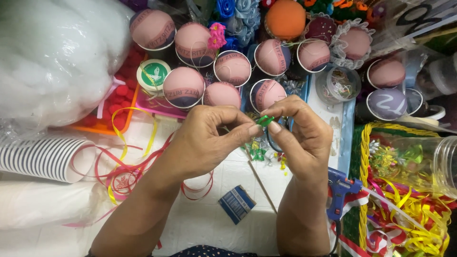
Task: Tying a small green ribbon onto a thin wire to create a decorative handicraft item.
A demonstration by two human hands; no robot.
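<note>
My left hand (209, 140) and my right hand (300, 131) meet at the middle of the view. Their fingertips pinch a small green ribbon piece (264, 120) between them. Both hands hover above a white tiled surface (223, 214). Under the fingers lie small green and yellow ribbon bits (259, 150). Just behind the hands stand several paper cups capped with pink stuffed fabric (183, 85). A dark loop, maybe a scissor handle, hangs below my right fingers; I cannot tell whether the hand holds it.
A blue glue gun (339, 188) lies right of my right wrist. A stack of striped paper cups (45, 159) lies at left, with white stuffing in a bag (52, 62) above. Red and yellow ribbons (126, 162) curl at left. A clear jar (428, 162) and a small blue card (236, 203) lie nearby.
</note>
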